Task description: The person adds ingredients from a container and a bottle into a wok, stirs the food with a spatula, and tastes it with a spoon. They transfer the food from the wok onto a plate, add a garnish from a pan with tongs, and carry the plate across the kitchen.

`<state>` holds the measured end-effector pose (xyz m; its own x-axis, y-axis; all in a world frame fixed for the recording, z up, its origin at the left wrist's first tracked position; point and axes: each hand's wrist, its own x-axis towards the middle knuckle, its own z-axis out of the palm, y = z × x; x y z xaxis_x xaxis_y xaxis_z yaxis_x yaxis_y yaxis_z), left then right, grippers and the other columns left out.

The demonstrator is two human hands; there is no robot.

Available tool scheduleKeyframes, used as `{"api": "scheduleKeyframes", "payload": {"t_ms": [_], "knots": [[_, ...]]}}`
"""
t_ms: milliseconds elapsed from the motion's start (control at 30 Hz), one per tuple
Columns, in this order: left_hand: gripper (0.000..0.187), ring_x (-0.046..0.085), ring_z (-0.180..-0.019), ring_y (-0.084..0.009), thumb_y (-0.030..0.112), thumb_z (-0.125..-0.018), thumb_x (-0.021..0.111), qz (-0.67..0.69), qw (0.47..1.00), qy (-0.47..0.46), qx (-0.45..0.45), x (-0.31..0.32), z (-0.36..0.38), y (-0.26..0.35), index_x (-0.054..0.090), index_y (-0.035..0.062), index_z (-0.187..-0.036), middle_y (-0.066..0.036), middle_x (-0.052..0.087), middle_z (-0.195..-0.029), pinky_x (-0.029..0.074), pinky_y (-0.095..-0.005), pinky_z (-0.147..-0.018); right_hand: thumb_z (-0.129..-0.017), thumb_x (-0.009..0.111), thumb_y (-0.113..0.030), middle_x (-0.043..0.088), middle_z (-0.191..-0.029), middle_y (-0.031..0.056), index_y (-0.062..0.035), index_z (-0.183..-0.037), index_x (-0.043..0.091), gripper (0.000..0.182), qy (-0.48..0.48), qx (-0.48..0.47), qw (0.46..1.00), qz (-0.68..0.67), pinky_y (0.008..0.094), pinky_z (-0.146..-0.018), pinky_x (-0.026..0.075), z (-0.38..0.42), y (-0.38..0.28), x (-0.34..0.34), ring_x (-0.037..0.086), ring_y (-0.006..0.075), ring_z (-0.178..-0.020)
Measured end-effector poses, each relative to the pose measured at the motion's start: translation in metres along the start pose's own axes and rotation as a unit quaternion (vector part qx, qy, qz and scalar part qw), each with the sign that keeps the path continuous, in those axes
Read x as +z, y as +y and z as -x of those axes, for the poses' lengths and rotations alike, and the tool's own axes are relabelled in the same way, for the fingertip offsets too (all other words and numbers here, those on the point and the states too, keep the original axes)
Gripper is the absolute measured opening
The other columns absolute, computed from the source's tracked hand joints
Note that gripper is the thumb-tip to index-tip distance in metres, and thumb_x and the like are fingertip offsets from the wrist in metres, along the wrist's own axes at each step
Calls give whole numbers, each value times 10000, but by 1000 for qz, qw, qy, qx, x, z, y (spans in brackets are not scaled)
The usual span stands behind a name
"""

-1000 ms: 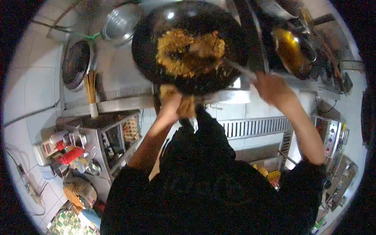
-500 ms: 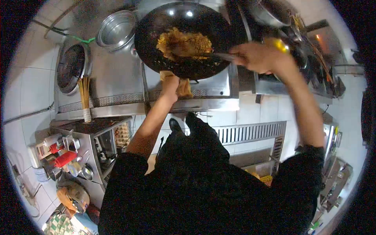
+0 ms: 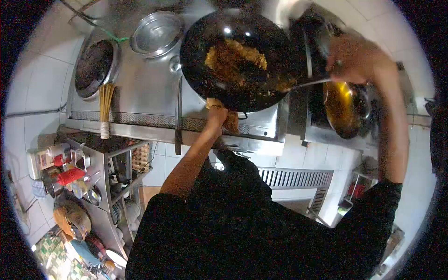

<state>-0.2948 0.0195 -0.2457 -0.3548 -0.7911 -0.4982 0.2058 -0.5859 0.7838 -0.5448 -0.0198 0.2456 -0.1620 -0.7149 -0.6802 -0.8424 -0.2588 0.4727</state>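
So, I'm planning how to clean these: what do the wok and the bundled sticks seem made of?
Wok: probably iron or steel, dark and glossy; its black surface shows bright glints.
Bundled sticks: likely bamboo or wood, fairly matte; they are thin, straight and straw-coloured.

Food (image 3: 235, 58) lies in the wok (image 3: 275, 46) on the table (image 3: 149, 93); a utensil (image 3: 310, 84) reaches in over its right rim, a cloth (image 3: 231, 122) sits at its near rim. Left of the wok come a basin (image 3: 157, 33), then a pan (image 3: 94, 69) with a brush (image 3: 106, 109) before it; right, a second pan (image 3: 362, 112).
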Motion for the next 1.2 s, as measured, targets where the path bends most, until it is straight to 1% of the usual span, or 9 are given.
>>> {"api": "scheduleKeyframes", "payload": {"t_ms": [100,300,367,433,500,667,767,833,1200], "knots": [[247,583,-864,-198,278,-948,571,-11,1000,-26,2,14,13,4,577,71,-1085,-61,612,-980,525,-411,-788,-793,727,-278,701,-954,137,-109,-958,769,240,401,-183,893,-90,413,-821,541,-96,10,107,682,284,-945],[236,615,-861,-204,94,-841,616,-13,995,29,-99,1,14,-3,535,81,-1063,-52,597,-931,508,-373,-625,-835,702,-284,718,-798,171,-87,-1045,752,292,-96,-29,955,-278,428,-686,545,14,-12,2,693,340,-705],[262,609,-853,-213,306,-983,501,190,979,-22,-73,-7,8,-5,572,75,-1083,-57,618,-955,547,-407,-769,-899,645,-275,727,-882,181,-85,-1047,750,263,85,-256,932,-241,438,-722,548,-19,-24,60,697,335,-772],[286,595,-942,-214,218,-933,518,136,990,-27,-35,-4,-2,-12,551,59,-1168,-61,609,-1051,522,-391,-822,-1004,478,-231,706,-940,211,-122,-1375,553,394,241,-224,910,-251,490,-757,543,-44,-91,127,681,388,-870],[508,569,-1120,-216,41,-832,551,32,999,-26,33,16,-17,-16,508,27,-1338,-68,592,-1243,473,-358,-928,-958,481,-119,682,-810,238,37,-1479,314,569,113,-118,933,-319,507,-669,563,-50,-169,133,690,401,-768],[328,641,-924,-286,94,-778,575,-107,989,29,-96,-3,-35,-36,641,-37,-1072,-129,663,-983,511,-390,-815,-849,536,-31,666,-687,224,86,-1506,201,746,287,39,915,-280,444,-516,577,-138,-208,218,686,328,-575],[174,613,-703,-215,153,-889,562,-52,985,-53,156,8,-27,-26,548,64,-1038,-73,620,-811,532,-386,-624,-863,522,-45,645,-626,246,31,-1541,138,782,185,32,942,-279,468,-510,573,-94,-241,203,682,319,-542],[191,639,-807,-300,99,-743,576,-133,985,100,41,28,-29,-28,632,-31,-872,-162,647,-855,475,-441,-704,-879,517,-32,655,-639,204,34,-1530,165,742,283,20,921,-265,492,-517,567,-136,-232,223,682,340,-555],[158,537,-701,-217,72,-784,598,48,995,7,-82,21,29,26,559,35,-932,-35,537,-850,457,-401,-610,-868,501,-26,696,-828,262,91,-1511,184,726,239,32,920,-308,485,-557,581,-143,-188,197,698,388,-662]]}}
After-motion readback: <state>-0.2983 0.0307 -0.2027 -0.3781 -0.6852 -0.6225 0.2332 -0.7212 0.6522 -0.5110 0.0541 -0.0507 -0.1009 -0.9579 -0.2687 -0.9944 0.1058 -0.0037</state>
